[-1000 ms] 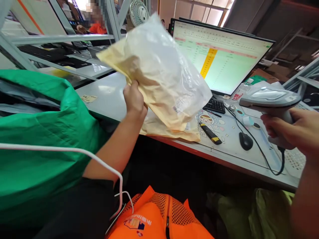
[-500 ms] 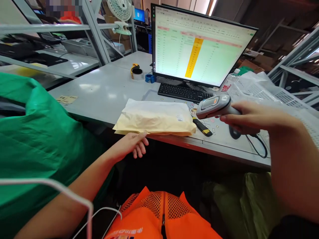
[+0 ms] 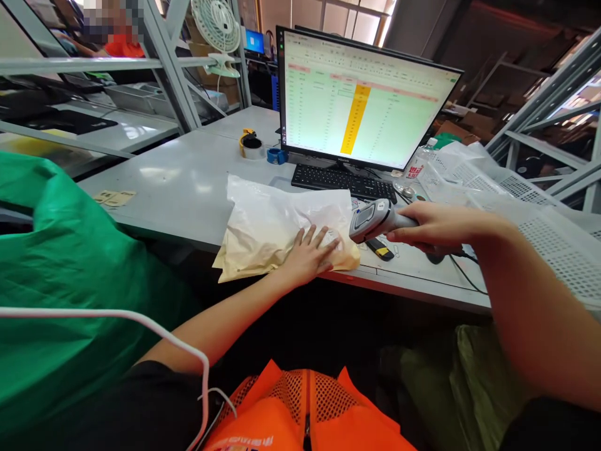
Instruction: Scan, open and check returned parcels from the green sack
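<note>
A white and pale yellow mailing bag lies at the front edge of the desk, its near side sticking out a little past the edge. My left hand rests on top of it, palm down with the fingers spread. Wrapped round the grip of a grey barcode scanner is my right hand. The scanner's head points left, close to the bag's right end. A black and yellow utility knife lies on the desk just beneath the scanner.
Behind the bag stand a keyboard and a monitor showing a spreadsheet. Tape rolls sit left of them. White perforated baskets with plastic film are at the right. Green fabric hangs at the left; a person is beyond the rack.
My left hand has moved from the bag's near edge onto its top, fingers now spread. The bag's near side hangs lower. The scanner in my right hand has come closer to the bag.
</note>
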